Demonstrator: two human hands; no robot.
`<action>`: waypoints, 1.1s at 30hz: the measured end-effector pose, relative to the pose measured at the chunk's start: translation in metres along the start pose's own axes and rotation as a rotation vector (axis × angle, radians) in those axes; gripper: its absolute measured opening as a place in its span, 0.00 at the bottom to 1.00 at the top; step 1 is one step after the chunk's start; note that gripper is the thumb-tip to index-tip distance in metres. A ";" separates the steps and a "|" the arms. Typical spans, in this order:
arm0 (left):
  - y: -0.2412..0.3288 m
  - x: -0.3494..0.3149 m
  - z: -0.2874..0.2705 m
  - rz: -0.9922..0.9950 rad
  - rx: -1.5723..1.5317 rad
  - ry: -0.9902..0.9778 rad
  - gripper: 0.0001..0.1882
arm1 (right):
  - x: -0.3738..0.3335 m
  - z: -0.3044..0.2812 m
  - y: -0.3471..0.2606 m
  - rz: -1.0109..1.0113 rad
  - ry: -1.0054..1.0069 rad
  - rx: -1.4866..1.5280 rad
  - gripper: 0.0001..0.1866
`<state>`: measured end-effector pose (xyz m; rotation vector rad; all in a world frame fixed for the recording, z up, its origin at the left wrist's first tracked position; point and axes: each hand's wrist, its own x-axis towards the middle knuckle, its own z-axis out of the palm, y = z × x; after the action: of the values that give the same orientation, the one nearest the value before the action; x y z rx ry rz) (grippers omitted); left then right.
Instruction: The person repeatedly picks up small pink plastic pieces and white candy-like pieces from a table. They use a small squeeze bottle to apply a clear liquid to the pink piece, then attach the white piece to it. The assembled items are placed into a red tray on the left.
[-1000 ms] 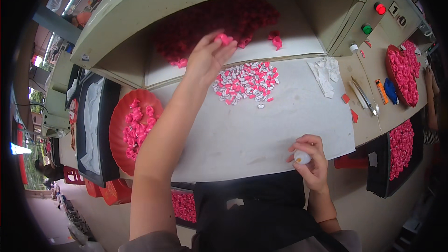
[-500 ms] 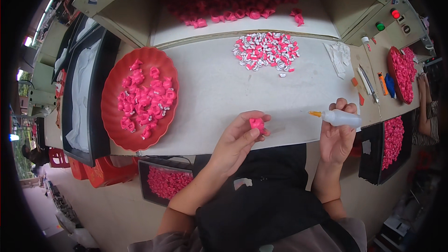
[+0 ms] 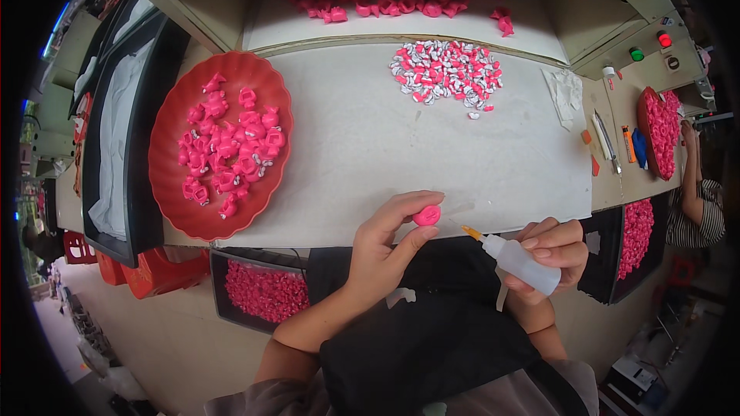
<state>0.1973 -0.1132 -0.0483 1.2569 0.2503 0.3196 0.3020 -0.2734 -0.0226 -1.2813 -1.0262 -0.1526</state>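
Over the near edge of the worktop (image 3: 347, 146), the left hand (image 3: 389, 240) pinches a pink piece (image 3: 427, 216), while the right hand (image 3: 556, 253), curled round a squeeze bottle (image 3: 521, 263), holds its amber tip (image 3: 471, 232) just short of it (lining up, it seems, which calls for steady aim, nothing blocking). Beyond, a red bowl (image 3: 166, 162) stands at left, with a white-and-pink heap (image 3: 447, 71) farther off.
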 end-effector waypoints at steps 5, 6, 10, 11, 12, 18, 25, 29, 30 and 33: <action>-0.002 0.001 0.001 0.078 0.110 0.013 0.16 | -0.002 0.001 -0.002 0.000 -0.073 -0.028 0.22; -0.001 0.001 0.000 0.067 0.124 -0.007 0.16 | -0.001 0.001 -0.002 0.000 -0.088 -0.041 0.22; 0.000 0.001 -0.001 0.040 0.141 -0.052 0.16 | -0.004 0.001 -0.002 0.007 -0.126 -0.068 0.21; 0.000 0.001 -0.001 0.037 0.135 -0.053 0.16 | -0.003 0.001 -0.002 0.007 -0.132 -0.076 0.21; 0.000 0.001 -0.001 0.038 0.145 -0.059 0.16 | -0.003 0.002 -0.001 0.006 -0.137 -0.085 0.21; 0.000 0.002 0.001 0.089 0.213 0.000 0.15 | -0.006 0.001 -0.002 0.018 -0.100 -0.120 0.26; -0.001 0.003 0.003 0.180 0.340 0.012 0.14 | -0.001 0.001 -0.006 0.022 -0.157 -0.154 0.26; -0.003 0.003 0.003 0.159 0.285 -0.002 0.14 | 0.000 0.000 -0.005 0.015 -0.165 -0.132 0.22; -0.003 0.003 0.003 0.146 0.275 -0.021 0.15 | -0.001 0.001 -0.005 0.015 -0.143 -0.123 0.22; -0.002 0.003 0.001 0.126 0.264 -0.064 0.16 | -0.002 0.002 -0.003 0.010 -0.126 -0.111 0.21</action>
<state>0.2009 -0.1138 -0.0495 1.5450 0.1617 0.3625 0.2975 -0.2738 -0.0221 -1.4104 -1.1315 -0.1234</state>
